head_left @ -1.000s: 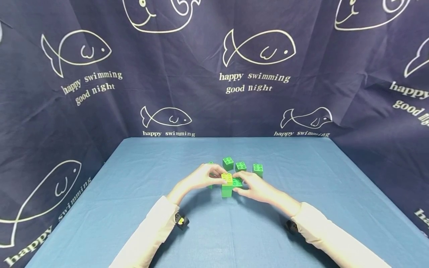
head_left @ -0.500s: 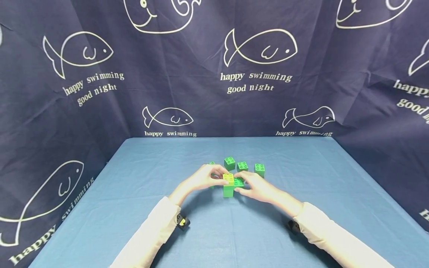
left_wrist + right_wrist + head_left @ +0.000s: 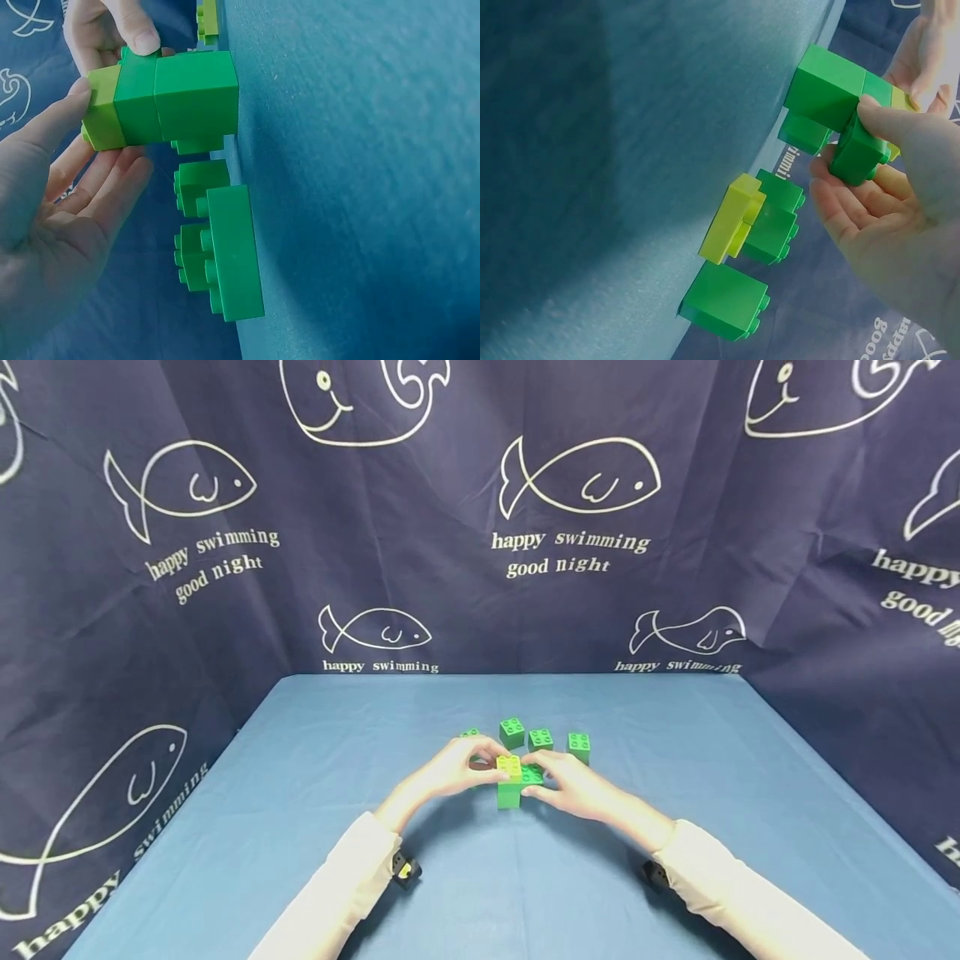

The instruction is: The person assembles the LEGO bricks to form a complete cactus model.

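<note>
While two hands reach in over the blue cloth-covered tabletop (image 3: pixel 360 718), the head view has a small stack of studded plastic bricks between them. The left hand (image 3: pixel 456 768) pinches the square yellow brick (image 3: pixel 508 767) on top; the right hand (image 3: pixel 572 785) grips the overhanging end of what looks like a long green brick (image 3: pixel 532 776) beneath it, which sits on a tall green block (image 3: pixel 508 798). Holding from both sides probably steadies the layers and stops the overhang tipping. Several loose green cubes (image 3: pixel 512 732) stand beyond, within easy reach.

From the left wrist, the thumb and fingers bear on different sides of the yellow brick, likely to keep it square. A rectangular green brick (image 3: pixel 236 255) lies studs-up near the stack.

From the right wrist, the right fingers clasp the overhang, which seems to serve as a handle. A low yellow brick (image 3: pixel 726 225) lies well apart from it. Whether the tall block touches the tabletop, I cannot tell.
</note>
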Motion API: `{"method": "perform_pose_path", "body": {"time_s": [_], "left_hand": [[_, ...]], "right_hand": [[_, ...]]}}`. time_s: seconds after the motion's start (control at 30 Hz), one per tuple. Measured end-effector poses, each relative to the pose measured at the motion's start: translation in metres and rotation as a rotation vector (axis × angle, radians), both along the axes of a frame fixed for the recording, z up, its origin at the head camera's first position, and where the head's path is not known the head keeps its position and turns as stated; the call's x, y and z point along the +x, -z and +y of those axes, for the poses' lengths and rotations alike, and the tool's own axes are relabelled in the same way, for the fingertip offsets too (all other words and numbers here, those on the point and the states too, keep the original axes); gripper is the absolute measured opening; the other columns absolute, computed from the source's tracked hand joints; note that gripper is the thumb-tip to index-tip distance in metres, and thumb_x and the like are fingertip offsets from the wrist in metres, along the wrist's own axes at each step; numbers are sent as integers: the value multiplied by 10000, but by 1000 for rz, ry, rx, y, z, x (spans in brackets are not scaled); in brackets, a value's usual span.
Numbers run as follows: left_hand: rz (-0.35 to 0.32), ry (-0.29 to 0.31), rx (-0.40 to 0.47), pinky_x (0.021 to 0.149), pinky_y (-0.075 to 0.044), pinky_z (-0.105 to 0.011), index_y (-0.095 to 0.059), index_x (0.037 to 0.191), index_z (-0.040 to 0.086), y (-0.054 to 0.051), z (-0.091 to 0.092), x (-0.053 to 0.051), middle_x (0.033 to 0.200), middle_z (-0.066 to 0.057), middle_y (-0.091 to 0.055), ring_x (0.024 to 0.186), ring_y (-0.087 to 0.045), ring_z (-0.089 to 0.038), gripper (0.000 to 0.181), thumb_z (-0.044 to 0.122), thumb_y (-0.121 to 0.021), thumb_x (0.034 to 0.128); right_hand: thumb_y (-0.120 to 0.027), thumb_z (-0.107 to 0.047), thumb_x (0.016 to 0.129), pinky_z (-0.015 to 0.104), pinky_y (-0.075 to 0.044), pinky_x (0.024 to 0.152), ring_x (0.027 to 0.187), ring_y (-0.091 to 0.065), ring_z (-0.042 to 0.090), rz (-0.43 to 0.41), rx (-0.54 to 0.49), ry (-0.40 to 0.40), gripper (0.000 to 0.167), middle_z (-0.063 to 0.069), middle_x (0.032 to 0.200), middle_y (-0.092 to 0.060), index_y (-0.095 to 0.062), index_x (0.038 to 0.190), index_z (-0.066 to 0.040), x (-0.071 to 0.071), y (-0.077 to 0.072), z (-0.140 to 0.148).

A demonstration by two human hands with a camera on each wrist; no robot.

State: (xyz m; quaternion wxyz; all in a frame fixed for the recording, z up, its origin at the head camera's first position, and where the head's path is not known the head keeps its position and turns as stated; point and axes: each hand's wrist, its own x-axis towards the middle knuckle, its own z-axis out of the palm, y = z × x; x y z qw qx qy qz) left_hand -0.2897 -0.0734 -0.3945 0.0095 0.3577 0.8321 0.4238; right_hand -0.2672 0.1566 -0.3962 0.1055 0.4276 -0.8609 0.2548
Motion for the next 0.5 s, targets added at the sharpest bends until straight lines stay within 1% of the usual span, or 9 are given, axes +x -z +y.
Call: {"method": "perform_pose_path", "body": {"time_s": [0.1, 0.2, 0.3, 0.4, 0.5], "left_hand": [[27, 7, -15, 809, -538, -207, -670, 1035, 94, 1, 0, 0, 1013, -39, -677, 882, -647, -135, 256, 205, -734, 814], [43, 6, -14, 815, -539, -222, -670, 1037, 100, 0, 0, -2, 1002, -33, -670, 887, -641, -138, 256, 207, -734, 813], [37, 1, -3, 829, -539, -242, -666, 1049, 95, 2, 0, -3, 996, -40, -664, 902, -636, -157, 264, 207, -729, 818], [15, -3, 7, 841, -539, -254, -659, 1065, 80, 4, 0, -4, 1003, -54, -667, 922, -637, -178, 282, 195, -728, 817], [-12, -1, 24, 854, -540, -290, -648, 1081, 49, 6, 0, -4, 1019, -87, -671, 941, -642, -217, 306, 160, -733, 809]], "right_hand": [[-712, -139, 823, 349, -527, 822, 937, -632, 219, 4, -4, -5, 348, 124, 1043, -664, -590, 1112, 10, 0, 2, 0], [-717, -138, 818, 343, -528, 817, 930, -634, 212, 23, -13, -7, 340, 115, 1033, -667, -595, 1101, 5, -2, 2, 0], [-722, -137, 812, 342, -528, 816, 929, -636, 208, 34, -19, -5, 336, 108, 1029, -670, -598, 1093, 2, -3, 2, 0], [-723, -143, 812, 345, -527, 820, 930, -636, 207, 29, -19, -3, 343, 110, 1033, -670, -599, 1096, 4, -3, 1, -1], [-722, -142, 813, 344, -528, 820, 927, -636, 207, 21, -14, -4, 347, 113, 1037, -669, -598, 1101, 6, -2, 1, -2]]}}
